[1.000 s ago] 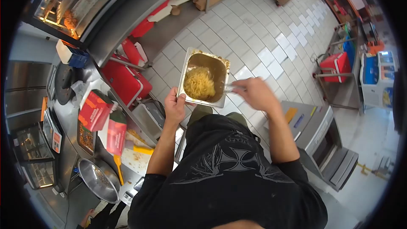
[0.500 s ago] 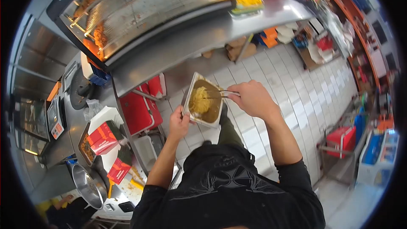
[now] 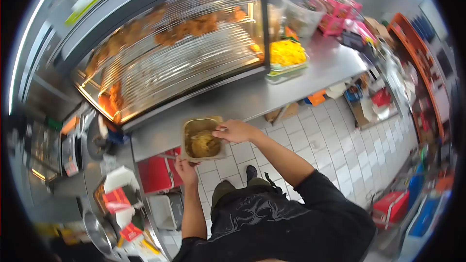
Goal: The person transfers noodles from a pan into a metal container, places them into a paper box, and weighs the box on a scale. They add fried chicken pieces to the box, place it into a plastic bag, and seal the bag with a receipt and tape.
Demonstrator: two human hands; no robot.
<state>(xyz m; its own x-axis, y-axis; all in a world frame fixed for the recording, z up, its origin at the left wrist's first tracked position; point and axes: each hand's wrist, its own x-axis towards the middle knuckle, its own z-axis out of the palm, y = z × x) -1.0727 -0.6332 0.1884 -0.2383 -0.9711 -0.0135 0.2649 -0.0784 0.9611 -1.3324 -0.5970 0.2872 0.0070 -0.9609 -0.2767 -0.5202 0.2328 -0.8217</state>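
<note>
One pan (image 3: 186, 138) with yellow noodles (image 3: 203, 145) is left of centre in the frame, overlapping the front edge of the table (image 3: 323, 68) in view. The left hand (image 3: 187, 171) is clamped on its lower left corner; the right hand (image 3: 235, 131) is closed at its right side, its grip too blurred to make out.

I've got the pan (image 3: 190, 141) up over the counter (image 3: 213, 110) edge now, prev. above floor tiles (image 3: 340, 140). R hand (image 3: 237, 131) moved in to its rim.
</note>
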